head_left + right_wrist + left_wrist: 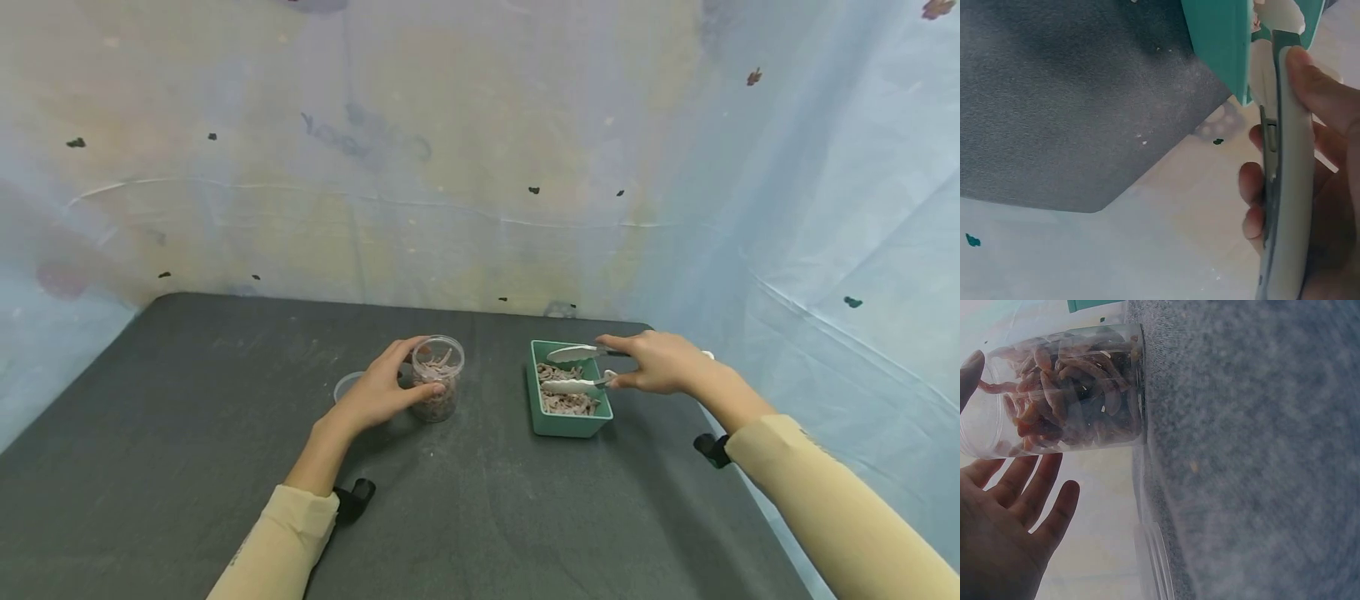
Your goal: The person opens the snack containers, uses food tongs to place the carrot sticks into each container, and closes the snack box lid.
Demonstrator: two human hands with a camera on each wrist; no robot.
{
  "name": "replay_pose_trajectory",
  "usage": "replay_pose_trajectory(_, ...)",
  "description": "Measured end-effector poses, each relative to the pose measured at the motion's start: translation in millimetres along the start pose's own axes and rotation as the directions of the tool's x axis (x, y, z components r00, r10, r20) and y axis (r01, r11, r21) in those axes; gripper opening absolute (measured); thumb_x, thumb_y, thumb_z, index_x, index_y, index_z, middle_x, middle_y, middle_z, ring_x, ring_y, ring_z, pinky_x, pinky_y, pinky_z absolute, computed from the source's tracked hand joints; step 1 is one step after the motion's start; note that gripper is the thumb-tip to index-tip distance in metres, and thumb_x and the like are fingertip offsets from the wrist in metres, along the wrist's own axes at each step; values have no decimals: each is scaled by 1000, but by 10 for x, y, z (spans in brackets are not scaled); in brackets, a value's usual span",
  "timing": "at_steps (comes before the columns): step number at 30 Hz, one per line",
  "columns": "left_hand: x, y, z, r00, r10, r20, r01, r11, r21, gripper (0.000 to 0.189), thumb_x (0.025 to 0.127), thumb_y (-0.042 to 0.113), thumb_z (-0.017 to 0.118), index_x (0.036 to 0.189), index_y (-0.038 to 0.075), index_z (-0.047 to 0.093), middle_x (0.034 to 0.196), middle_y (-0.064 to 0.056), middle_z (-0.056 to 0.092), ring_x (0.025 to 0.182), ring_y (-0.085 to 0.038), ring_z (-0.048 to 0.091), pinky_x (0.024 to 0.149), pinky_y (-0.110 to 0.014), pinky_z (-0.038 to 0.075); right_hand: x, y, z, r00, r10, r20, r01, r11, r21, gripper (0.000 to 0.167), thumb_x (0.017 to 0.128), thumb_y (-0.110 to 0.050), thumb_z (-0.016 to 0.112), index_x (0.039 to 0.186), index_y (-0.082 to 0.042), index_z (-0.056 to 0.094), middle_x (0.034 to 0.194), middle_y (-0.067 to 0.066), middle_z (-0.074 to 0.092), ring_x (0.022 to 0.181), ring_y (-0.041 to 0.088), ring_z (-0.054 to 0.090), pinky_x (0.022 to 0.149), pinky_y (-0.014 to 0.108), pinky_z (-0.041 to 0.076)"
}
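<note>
In the head view a clear plastic jar (438, 402) stands upright on the table, its top uncovered. Brown dried strips (1066, 394) fill much of it, and one leans out past the rim. My left hand (381, 390) holds the jar near its top, thumb on the near side and fingers behind. My right hand (660, 362) grips white-and-grey tongs (1291, 169), whose two arms are spread apart over a green rectangular box (573, 427). Lighter brown strips (568, 404) lie in that box, below the tongs' tips.
A round clear lid (346, 382) lies on the table just left of the jar, partly behind my left hand. The dark grey table (480, 517) ends at a pale plastic sheet (450, 167) behind and at the right. A few small crumbs (1143, 142) dot the tabletop.
</note>
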State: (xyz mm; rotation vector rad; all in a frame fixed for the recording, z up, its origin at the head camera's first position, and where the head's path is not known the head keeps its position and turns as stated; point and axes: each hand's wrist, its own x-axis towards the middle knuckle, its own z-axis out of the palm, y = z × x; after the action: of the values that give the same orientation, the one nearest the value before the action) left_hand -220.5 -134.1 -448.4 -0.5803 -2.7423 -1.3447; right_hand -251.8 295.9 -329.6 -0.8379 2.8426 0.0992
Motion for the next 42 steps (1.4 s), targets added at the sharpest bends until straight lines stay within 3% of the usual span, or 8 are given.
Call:
replay_pose_trajectory(5, 7, 11, -6, 1000, 4, -1, -4, 1000, -3, 90, 92, 56, 76, 163, 20, 33, 156, -17, 43, 134, -39, 50, 102, -65, 45, 93, 3, -47, 997, 10, 78, -11, 1000, 12, 77, 96, -37, 77, 158, -5, 43, 68, -5, 60, 63, 10, 58, 62, 39, 51)
replay_pose_trajectory(9, 13, 21, -11, 1000, 6, 2, -6, 1000, -5, 90, 92, 55, 76, 163, 19, 32, 155, -18, 43, 135, -38, 49, 102, -65, 44, 175, 21, -94, 990, 6, 142, -9, 1000, 20, 80, 97, -38, 75, 160, -3, 39, 69, -1, 62, 56, 12, 54, 68, 41, 52)
replay_pose_trajectory(13, 14, 28, -10, 1000, 10, 2, -10, 1000, 2, 90, 93, 55, 76, 163, 19, 32, 154, -17, 44, 135, -38, 49, 102, -66, 44, 250, 28, -143, 981, 7, 191, -13, 999, 30, 80, 98, -37, 75, 160, -1, 38, 111, 18, 74, 68, 18, 64, 81, 49, 56)
replay_pose_trajectory(16, 15, 33, -6, 1000, 11, 2, -11, 1000, 4, 90, 93, 54, 76, 163, 19, 33, 153, -18, 45, 135, -38, 49, 102, -66, 44, 308, 29, -173, 974, 17, 228, -26, 999, 35, 79, 99, -35, 74, 159, 0, 39, 143, 27, 59, 101, 32, 71, 95, 57, 53)
replay_pose_trajectory(19, 13, 43, -6, 1000, 12, 5, -12, 1000, 2, 90, 92, 55, 76, 163, 19, 33, 153, -18, 45, 135, -38, 49, 102, -66, 44, 356, 31, -200, 966, 19, 258, -28, 999, 32, 78, 99, -36, 73, 158, 1, 39, 149, 28, 53, 126, 44, 60, 103, 61, 48)
replay_pose_trajectory(22, 13, 44, -4, 1000, 15, 4, -15, 1000, 4, 91, 92, 55, 76, 163, 19, 33, 153, -18, 45, 135, -38, 49, 102, -66, 44, 383, 36, -215, 961, 19, 275, -30, 999, 35, 77, 99, -36, 73, 158, 0, 40, 150, 28, 52, 132, 46, 55, 105, 62, 46)
replay_pose_trajectory(32, -3, 30, -11, 1000, 5, 1, -5, 1000, 15, 89, 93, 53, 76, 163, 18, 33, 151, -17, 46, 134, -38, 49, 102, -66, 44, 331, 61, -128, 970, -39, 241, 10, 992, 124, 67, 101, -31, 72, 157, -7, 46, 151, 22, 54, 133, 43, 56, 105, 60, 48)
replay_pose_trajectory(42, -15, 23, 0, 1000, 4, 2, -4, 1000, 1, 90, 93, 54, 76, 163, 19, 33, 152, -18, 46, 134, -38, 50, 102, -66, 44, 209, 126, 1, 990, -74, 119, 55, 987, 154, 62, 100, -31, 72, 153, -6, 52, 145, 22, 60, 128, 41, 61, 101, 59, 51)
